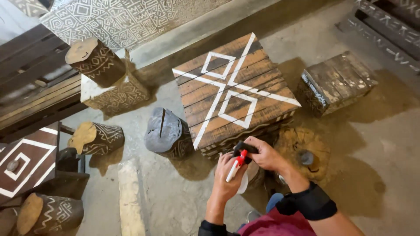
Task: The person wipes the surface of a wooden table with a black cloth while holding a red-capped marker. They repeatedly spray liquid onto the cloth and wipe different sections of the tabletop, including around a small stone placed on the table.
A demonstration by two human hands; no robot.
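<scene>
My left hand (226,180) holds a red and white marker pen (235,166) upright near its lower end. My right hand (264,155) grips a dark cap or rag (243,147) at the top of that pen. Both hands meet just in front of a wooden slatted table (271,83) painted with white crossed lines and two diamonds. Something white shows below my left hand, partly hidden. Black sleeves cover both forearms.
Several log stools with white patterns stand around: one (167,132) left of the table, one (97,138) further left, one (94,59) at the back. A dark wooden box (336,81) sits right of the table. A stump (302,150) lies beside my right hand.
</scene>
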